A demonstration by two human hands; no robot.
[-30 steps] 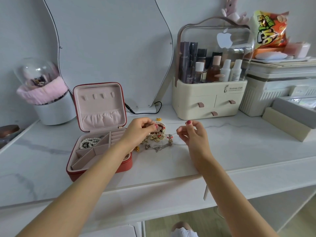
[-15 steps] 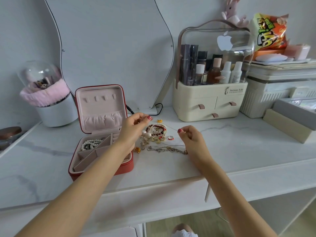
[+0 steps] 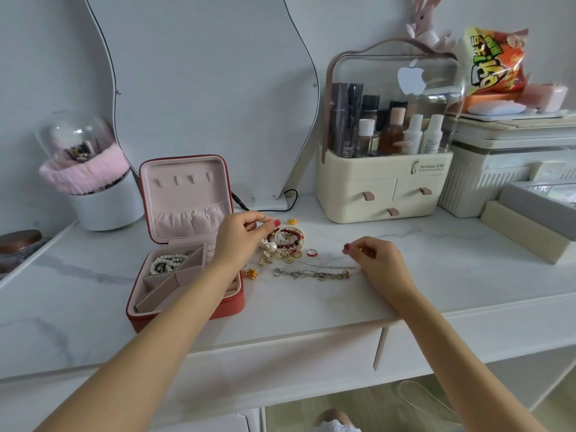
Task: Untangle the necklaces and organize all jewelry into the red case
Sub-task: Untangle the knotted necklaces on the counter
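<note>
While open, red case with pearls

Bare counter is lying open on the right. The red case is blocking the left, and the drawer box is blocking the back.

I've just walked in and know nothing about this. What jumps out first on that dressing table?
The open red case with its pink lining sits at the left, pearls already in one back compartment. Just right of it lies a heap of jewelry, with the left hand pinching something small above it and the right hand pinching a thin chain. Behind stands a cream cosmetics organizer full of bottles.
</note>
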